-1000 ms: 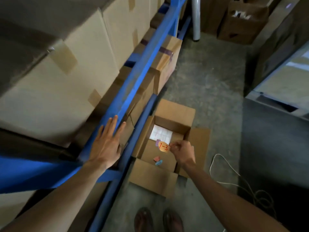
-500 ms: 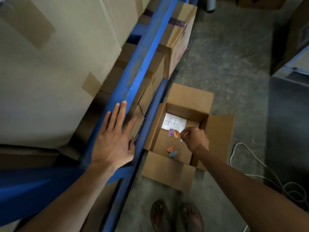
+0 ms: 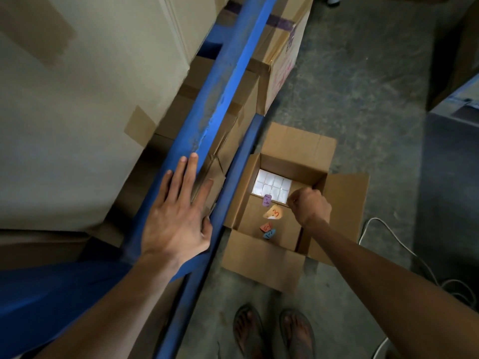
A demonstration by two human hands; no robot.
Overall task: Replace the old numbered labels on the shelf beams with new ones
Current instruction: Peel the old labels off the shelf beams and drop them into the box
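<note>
Orange label [image 3: 273, 212] dropping into the open carton [image 3: 261, 263].

Right hand [image 3: 309, 206] is hovering curled, apparently holding nothing; left hand [image 3: 177, 216] is lying flat on the blue beam [image 3: 223, 99]. Next, likely: picking a new label from the white sheet [image 3: 272, 186].

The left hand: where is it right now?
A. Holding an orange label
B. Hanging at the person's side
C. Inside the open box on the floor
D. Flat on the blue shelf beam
D: the left hand lies with straight fingers on the blue shelf beam, beside the open box.
</note>
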